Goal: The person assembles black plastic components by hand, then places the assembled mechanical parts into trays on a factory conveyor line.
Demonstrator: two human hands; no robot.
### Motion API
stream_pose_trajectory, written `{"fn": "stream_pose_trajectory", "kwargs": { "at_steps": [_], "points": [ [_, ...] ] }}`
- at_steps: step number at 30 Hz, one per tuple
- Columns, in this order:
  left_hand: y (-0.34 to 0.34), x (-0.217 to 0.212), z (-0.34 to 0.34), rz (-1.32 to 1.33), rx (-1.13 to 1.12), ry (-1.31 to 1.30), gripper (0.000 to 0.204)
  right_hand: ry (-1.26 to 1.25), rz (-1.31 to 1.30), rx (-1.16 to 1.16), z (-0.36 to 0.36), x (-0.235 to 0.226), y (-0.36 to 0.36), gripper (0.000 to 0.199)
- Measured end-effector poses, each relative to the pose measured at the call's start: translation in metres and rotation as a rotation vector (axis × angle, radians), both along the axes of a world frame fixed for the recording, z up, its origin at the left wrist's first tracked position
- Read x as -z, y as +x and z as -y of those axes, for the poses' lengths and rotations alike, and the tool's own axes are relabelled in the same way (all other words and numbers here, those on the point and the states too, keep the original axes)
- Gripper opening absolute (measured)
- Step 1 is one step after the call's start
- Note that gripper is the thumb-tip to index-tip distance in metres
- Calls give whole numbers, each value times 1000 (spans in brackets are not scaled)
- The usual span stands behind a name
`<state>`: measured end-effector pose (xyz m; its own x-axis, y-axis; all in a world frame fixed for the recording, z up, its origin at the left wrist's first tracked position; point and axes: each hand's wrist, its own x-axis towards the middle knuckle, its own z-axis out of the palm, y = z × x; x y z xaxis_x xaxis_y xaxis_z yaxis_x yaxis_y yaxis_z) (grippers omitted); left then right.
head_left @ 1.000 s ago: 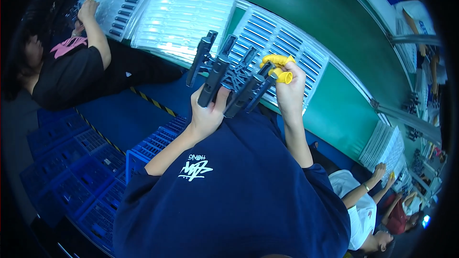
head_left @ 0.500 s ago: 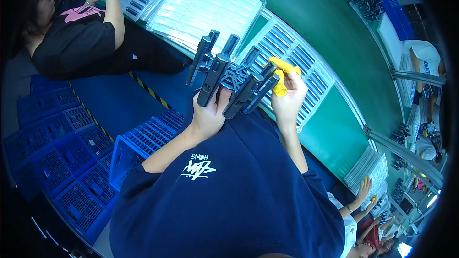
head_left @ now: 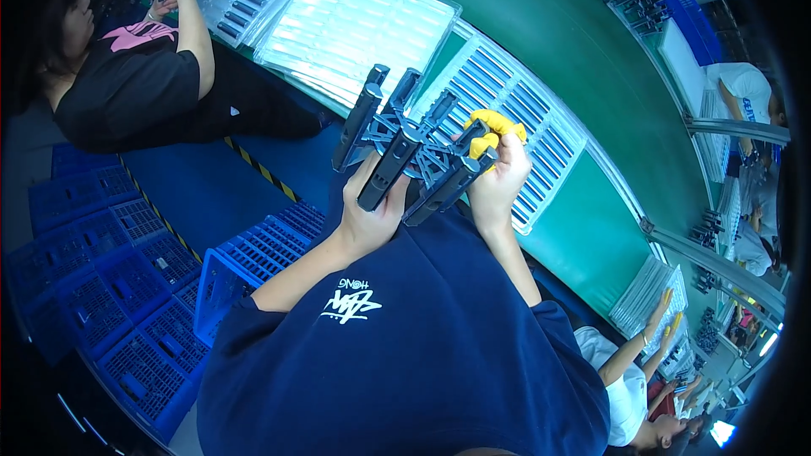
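Both hands hold a black plastic frame above the green table

The green table (head_left: 591,59) carries clear trays (head_left: 355,29) of dark parts, and blue crates (head_left: 110,287) sit on the floor to the left. The black plastic frame (head_left: 414,152), a branching rack of bars, is held up in front of the chest. The left hand (head_left: 372,211) has its grip closed round a lower bar from beneath; the right hand (head_left: 498,181) grips the frame's right side, holding a yellow tool (head_left: 490,131) at its top
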<state>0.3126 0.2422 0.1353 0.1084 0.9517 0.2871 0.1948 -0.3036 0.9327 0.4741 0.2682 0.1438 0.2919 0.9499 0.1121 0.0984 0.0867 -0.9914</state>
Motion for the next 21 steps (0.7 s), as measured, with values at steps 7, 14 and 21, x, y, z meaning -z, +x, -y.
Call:
{"fn": "stream_pose_trajectory", "kwargs": {
  "at_steps": [7,14,21],
  "points": [
    [8,0,1,-6,-29,-70,8,5,-3,2,0,1,6,25],
    [5,-3,-7,-256,-153,-102,3,-54,-281,-153,1,3,17,31],
    [20,11,-8,49,-173,-323,4,-140,-593,-4,0,15,29,31]
  ]
}}
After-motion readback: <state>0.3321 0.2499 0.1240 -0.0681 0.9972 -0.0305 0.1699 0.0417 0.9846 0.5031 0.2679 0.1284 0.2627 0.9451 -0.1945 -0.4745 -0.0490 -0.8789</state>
